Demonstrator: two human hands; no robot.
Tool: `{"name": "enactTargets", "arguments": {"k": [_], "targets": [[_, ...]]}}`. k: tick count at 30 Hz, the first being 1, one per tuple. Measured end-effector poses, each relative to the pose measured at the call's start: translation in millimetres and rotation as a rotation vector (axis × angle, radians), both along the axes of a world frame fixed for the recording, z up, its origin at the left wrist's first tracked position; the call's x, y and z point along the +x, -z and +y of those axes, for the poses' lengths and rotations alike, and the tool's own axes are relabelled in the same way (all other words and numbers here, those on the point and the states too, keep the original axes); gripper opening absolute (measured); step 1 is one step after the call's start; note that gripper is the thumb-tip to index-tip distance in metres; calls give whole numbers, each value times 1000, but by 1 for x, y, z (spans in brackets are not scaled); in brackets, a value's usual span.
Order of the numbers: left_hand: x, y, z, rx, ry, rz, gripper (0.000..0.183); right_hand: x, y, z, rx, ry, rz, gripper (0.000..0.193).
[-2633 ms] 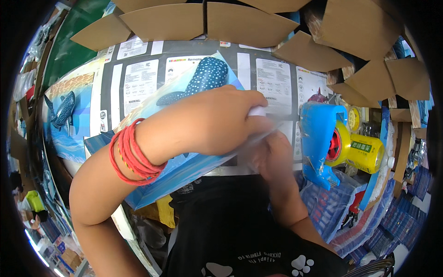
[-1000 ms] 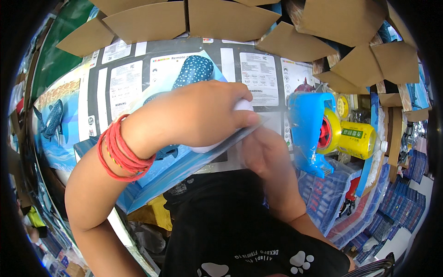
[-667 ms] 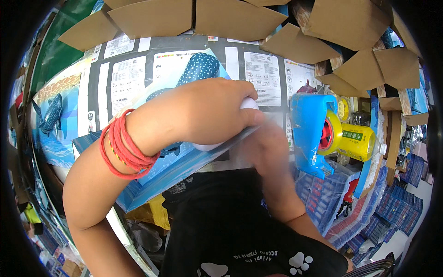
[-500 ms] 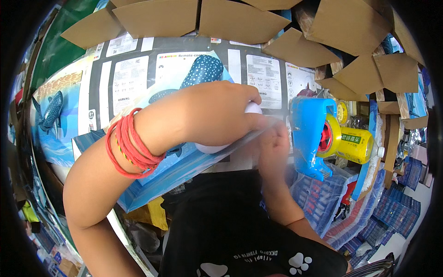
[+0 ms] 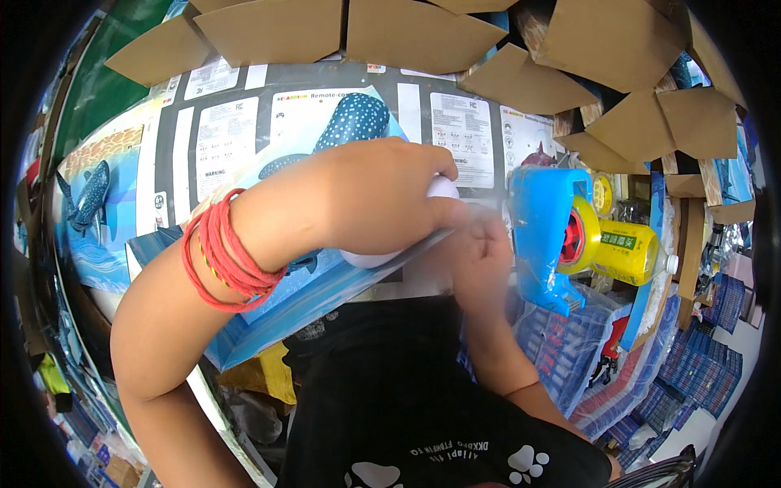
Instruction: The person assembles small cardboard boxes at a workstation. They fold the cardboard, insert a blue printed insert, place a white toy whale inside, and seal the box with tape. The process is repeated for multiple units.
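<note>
From the head view, the tabletop (image 5: 455,281) in front of me is almost fully covered: flattened printed boxes with whale-shark pictures lie across it, and brown cardboard flaps (image 5: 423,32) fan out along the far side. Stacks of blue packages (image 5: 569,358) crowd the floor at my right, and more boxes pile up at my left.

My left hand (image 5: 382,195) reaches across my body and presses down on a blue box (image 5: 285,301) with a shark picture. Its fingers (image 5: 431,207) are curled closed around a white rounded thing (image 5: 443,187), and I cannot tell what it is. The box is long and flat; its long axis runs from lower left, near my left elbow, up to the right toward my hands, with the near edge tilted up off the tabletop.

My right hand (image 5: 480,252) sits just under the box's right end, blurred, so I cannot tell how its fingers are set.

A blue tape dispenser (image 5: 545,236) stands just beside my right hand, with a yellow bottle (image 5: 626,252) lying against it. Little open room is left: the dispenser hems in the right, printed boxes the left and far sides, my lap the near edge.
</note>
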State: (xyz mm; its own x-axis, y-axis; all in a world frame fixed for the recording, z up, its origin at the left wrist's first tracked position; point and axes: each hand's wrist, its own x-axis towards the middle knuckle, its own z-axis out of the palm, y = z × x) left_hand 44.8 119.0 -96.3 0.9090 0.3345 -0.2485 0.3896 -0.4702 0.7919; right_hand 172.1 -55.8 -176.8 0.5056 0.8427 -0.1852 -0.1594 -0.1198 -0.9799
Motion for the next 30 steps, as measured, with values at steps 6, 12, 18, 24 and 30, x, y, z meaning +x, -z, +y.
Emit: {"name": "enactTargets", "arguments": {"k": [6,12,18,24,30], "targets": [[-4,0,-7,108,-67,-39,38,2,-4,5,18,-103,-408,9],[-4,2,-5,79,-54,-51,39,7,-6,3,-30,-23,295,8],[2,-9,-3,20,-15,86,39,11,10,0,142,-61,-940,14],[-4,2,-7,106,-35,25,39,8,-16,9,-161,-85,282,10],[5,-10,-10,95,12,141,36,33,0,-3,-262,-266,619,17]]}}
